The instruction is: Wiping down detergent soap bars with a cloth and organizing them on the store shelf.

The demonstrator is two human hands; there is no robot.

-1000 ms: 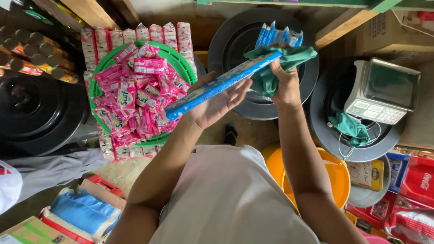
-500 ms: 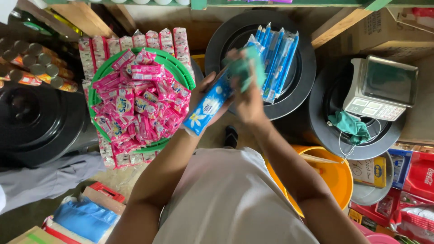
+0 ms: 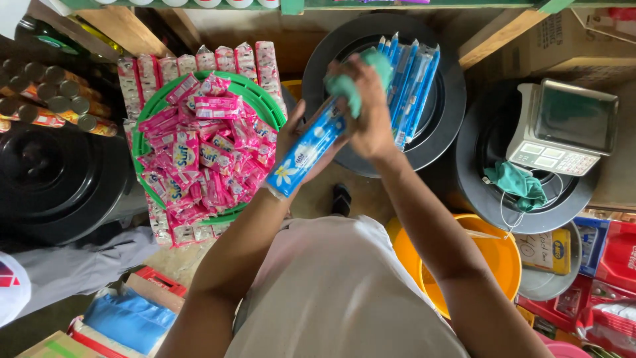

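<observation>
Blue packet [image 3: 306, 151] lies slanted in my left hand [image 3: 299, 142], fingers curled shut around it, above the black lid [image 3: 444, 99]. My right hand [image 3: 371, 119] grips a green cloth [image 3: 351, 83], pressed on the packet's top end.

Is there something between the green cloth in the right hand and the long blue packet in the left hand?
Nothing visible: the right hand presses the green cloth directly onto the long blue packet, held by the left hand.

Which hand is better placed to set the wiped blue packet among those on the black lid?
Probably left: the left hand grips the blue packet, while the right hand presses a green cloth on it beside the black lid.
</observation>
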